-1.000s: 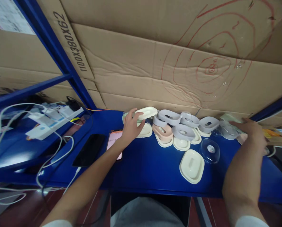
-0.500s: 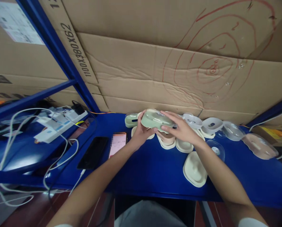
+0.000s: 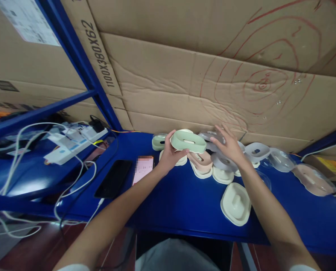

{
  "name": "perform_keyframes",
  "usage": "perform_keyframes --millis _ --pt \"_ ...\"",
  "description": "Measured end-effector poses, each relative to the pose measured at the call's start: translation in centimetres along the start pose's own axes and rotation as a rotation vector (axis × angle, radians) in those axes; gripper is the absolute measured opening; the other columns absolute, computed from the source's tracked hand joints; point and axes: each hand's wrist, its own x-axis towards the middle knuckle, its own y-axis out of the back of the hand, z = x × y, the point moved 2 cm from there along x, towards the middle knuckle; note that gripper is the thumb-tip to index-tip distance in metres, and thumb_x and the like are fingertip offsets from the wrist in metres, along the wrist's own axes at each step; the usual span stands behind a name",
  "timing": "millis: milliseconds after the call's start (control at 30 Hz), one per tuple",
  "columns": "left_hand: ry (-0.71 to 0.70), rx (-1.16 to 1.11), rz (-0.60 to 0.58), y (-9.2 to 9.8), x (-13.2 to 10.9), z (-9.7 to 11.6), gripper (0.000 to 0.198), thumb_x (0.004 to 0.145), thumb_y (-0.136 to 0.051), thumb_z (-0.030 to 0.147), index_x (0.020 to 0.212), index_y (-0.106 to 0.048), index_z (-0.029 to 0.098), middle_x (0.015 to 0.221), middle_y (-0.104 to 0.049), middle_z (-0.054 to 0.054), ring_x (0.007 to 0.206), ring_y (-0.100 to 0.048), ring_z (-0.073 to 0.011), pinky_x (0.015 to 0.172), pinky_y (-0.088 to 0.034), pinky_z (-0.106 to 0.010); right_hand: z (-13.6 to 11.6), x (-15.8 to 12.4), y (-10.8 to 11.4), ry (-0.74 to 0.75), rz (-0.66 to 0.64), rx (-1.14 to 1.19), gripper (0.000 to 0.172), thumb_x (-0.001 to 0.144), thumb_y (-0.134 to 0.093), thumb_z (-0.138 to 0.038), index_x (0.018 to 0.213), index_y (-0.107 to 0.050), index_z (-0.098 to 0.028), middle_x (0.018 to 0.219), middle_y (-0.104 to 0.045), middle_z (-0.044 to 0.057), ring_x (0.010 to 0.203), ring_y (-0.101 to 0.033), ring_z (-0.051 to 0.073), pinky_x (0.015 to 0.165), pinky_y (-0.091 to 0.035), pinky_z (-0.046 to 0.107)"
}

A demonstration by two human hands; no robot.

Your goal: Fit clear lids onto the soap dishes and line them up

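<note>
My left hand (image 3: 169,156) is closed around the end of a light green oval dish (image 3: 189,142) with a slot in its middle, held above the table. To its right, my right hand (image 3: 230,145) has its thumb and fingers apart around a clear plastic cover (image 3: 209,136), partly hidden by the fingers. Below the hands, a pink slotted dish (image 3: 202,160) rests on a cream base. Beside it a grey dish (image 3: 222,162) sits on another cream base (image 3: 223,177). Nearer me lies a cream tray (image 3: 236,204) with a raised middle.
A green dish (image 3: 158,143) stands at the back left. Grey dishes (image 3: 257,151) and a pink covered dish (image 3: 314,180) line the right side. A black phone (image 3: 114,178), a lit phone (image 3: 143,171) and a power strip (image 3: 74,145) with loose cables lie left. Cardboard (image 3: 168,90) walls the back.
My right hand has moved up and right, away from the green dish, lifting the clear cover off it. My left hand still holds the dish. The view has shifted slightly.
</note>
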Motion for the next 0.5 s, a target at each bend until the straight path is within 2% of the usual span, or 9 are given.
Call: perform_keyframes --millis 100,167,200,300,400,500 --pt "-0.024 0.027 -0.063 -0.1 -0.2 0.1 0.1 0.084 -0.085 0.061 0.158 -0.022 0.037 0.154 -0.054 -0.014 0.137 -0.062 -0.031 0.106 -0.06 -0.051 -2.2 -0.5 -0.2 0.203 -0.18 0.106 0.058 0.105 -0.056 -0.058 0.157 -0.055 -0.032 0.164 -0.051 0.009 0.156 -0.042 0.032 0.127 -0.035 0.061" --pt "-0.04 0.038 -0.094 -0.1 -0.4 0.2 0.099 0.084 -0.084 0.062 0.157 -0.022 0.037 0.155 -0.053 -0.014 0.138 -0.061 -0.031 0.108 -0.06 -0.051 -3.9 -1.0 -0.6 0.316 -0.317 0.156 0.051 0.105 -0.058 -0.054 0.152 -0.061 -0.036 0.156 -0.061 0.005 0.153 -0.047 0.03 0.127 -0.038 0.058" --pt "-0.047 0.04 -0.096 -0.1 -0.4 0.2 0.099 0.084 -0.085 0.063 0.156 -0.023 0.037 0.155 -0.053 -0.014 0.138 -0.061 -0.0313 0.108 -0.059 -0.052 -4.5 -1.1 -0.7 0.34 -0.345 0.161 0.046 0.105 -0.059 -0.053 0.147 -0.065 -0.037 0.15 -0.066 0.003 0.151 -0.05 0.03 0.126 -0.039 0.059" --pt "-0.058 0.032 -0.092 -0.1 -0.3 0.0 0.096 0.083 -0.085 0.062 0.155 -0.027 0.036 0.153 -0.055 -0.014 0.136 -0.064 -0.032 0.107 -0.061 -0.052 -5.2 -1.2 -1.0 0.326 -0.287 0.172 0.036 0.105 -0.059 -0.054 0.13 -0.077 -0.036 0.134 -0.076 0.003 0.138 -0.062 0.03 0.119 -0.045 0.058" --pt "-0.084 0.032 -0.122 -0.1 -0.1 -0.2 0.098 0.083 -0.086 0.061 0.156 -0.026 0.036 0.152 -0.056 -0.014 0.132 -0.066 -0.0317 0.103 -0.062 -0.051 -4.8 -0.9 -0.8 0.269 -0.218 0.261 0.037 0.104 -0.058 -0.057 0.117 -0.082 -0.031 0.124 -0.079 0.004 0.121 -0.071 0.029 0.109 -0.054 0.05" --pt "-0.104 0.051 -0.111 0.3 0.2 -0.1 0.09 0.084 -0.086 0.058 0.153 -0.032 0.034 0.149 -0.059 -0.015 0.127 -0.069 -0.0301 0.099 -0.064 -0.047 -3.7 -0.5 0.4 0.187 -0.111 0.284 0.041 0.104 -0.055 -0.059 0.111 -0.081 -0.028 0.117 -0.08 0.005 0.114 -0.073 0.029 0.104 -0.057 0.046"
